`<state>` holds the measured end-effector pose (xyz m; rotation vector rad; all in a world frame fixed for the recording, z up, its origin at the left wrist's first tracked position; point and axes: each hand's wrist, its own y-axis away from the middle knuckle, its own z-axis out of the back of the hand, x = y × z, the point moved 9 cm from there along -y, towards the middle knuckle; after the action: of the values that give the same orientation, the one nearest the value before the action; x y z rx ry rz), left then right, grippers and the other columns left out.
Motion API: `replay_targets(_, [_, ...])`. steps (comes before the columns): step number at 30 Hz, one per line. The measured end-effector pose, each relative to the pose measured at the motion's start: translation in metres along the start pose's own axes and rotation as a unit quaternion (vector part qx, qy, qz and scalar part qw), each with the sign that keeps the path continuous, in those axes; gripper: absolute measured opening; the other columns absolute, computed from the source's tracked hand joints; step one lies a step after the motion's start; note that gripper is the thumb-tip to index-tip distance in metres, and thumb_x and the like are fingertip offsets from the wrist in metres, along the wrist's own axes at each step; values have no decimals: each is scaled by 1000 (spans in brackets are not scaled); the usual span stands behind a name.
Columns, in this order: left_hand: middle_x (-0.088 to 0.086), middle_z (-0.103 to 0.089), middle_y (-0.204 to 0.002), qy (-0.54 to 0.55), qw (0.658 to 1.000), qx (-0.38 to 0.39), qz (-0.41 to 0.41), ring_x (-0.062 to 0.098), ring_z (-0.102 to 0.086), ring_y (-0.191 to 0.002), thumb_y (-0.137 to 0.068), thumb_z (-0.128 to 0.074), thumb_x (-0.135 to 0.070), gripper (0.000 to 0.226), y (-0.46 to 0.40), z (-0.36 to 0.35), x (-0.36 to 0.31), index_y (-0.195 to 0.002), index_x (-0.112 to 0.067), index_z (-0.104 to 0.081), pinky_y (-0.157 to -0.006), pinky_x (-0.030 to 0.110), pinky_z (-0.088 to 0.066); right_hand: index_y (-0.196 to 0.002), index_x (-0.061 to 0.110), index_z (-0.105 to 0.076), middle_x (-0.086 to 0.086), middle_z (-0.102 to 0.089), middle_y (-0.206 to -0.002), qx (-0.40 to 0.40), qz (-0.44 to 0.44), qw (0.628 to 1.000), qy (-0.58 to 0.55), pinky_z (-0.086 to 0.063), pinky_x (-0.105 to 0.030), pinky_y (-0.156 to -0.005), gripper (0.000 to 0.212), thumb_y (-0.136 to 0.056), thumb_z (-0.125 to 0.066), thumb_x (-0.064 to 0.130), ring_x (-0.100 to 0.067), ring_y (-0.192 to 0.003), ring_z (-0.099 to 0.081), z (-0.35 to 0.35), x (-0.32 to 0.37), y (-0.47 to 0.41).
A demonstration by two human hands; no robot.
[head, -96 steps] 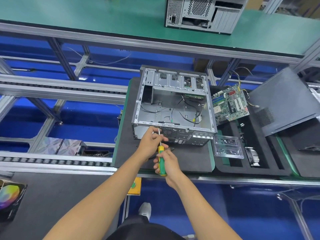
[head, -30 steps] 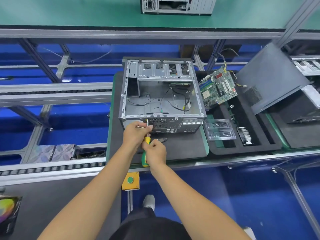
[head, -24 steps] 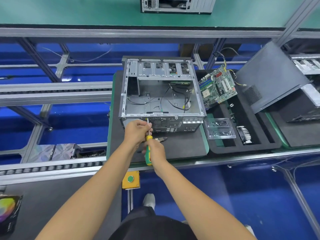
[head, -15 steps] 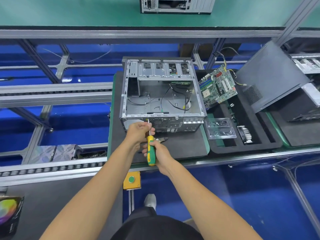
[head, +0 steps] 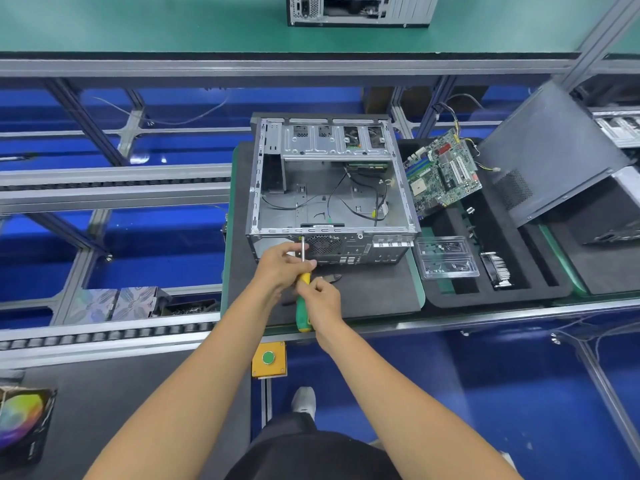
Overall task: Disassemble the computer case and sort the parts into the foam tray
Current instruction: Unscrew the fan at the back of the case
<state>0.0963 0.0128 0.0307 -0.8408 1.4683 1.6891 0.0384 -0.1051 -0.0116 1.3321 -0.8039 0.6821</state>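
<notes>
The open grey computer case (head: pixel 332 188) lies on a dark foam mat, loose black cables inside. A screwdriver (head: pixel 303 292) with a yellow-green handle points up at the case's near rear panel. My right hand (head: pixel 320 301) grips the handle. My left hand (head: pixel 282 263) pinches the metal shaft just below the panel. To the right sits the black foam tray (head: pixel 540 289), with a green motherboard (head: pixel 441 171) leaning on its far edge, a clear plastic box (head: pixel 446 258) and a small finned part (head: pixel 498 268).
A dark side panel (head: pixel 550 150) leans at the right. Black pliers (head: pixel 330 278) lie on the mat by my hands. Another case (head: pixel 360 10) stands on the far green bench. A yellow box with a green button (head: pixel 269 358) hangs below the near rail.
The view shifted so the case sits more central. My right hand has turned on the screwdriver handle while the left hand stayed on the shaft at the rear panel.
</notes>
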Motion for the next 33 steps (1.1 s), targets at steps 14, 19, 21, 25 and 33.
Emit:
replay_targets(14, [12,-74,-98,126,987,86,49,21,-71,-80,-96,-70,-10,41,7,-14,8,-135,-17,-62,-66,28,-58,-100,2,-70,-10,-73,-79,119,-107,974,-159,-56,-27,-61,29,-102,-51,25,-15,-65,-68,-8,-20,6])
replay_targets(19, [-3,-67,-64,-4,993,120,9,12,-57,-51,-91,-78,-30,56,17,-18,13,-139,-42,-51,-48,21,-47,-85,12,-72,-5,-72,-67,44,-75,992,-95,-48,-18,-46,17,-90,-61,23,-10,-54,-66,2,-14,3])
replay_targets(21, [-2,-71,-70,1,997,83,7,6,-65,-58,-89,-80,-23,58,16,-11,13,-142,-29,-56,-53,19,-51,-77,20,-72,0,-72,-68,29,-69,993,-89,-47,-19,-49,11,-85,-66,24,-8,-59,-67,3,-15,4])
replay_targets(25, [18,-75,-108,37,995,75,45,27,-73,-105,-90,-78,-18,55,18,-10,21,-141,-11,-56,-99,38,-56,-59,27,-60,-2,-64,-81,16,-38,998,-52,-43,-32,-69,24,-82,-68,25,-18,-80,-57,9,-13,3])
replay_targets(33, [23,-73,-114,103,991,75,33,34,-72,-100,-105,-54,-11,29,23,-13,26,-133,-10,-61,-68,39,-55,-118,7,-67,-11,-71,-92,197,-163,959,-127,-50,-32,-66,45,-99,-36,34,-20,-79,-63,-8,-36,18])
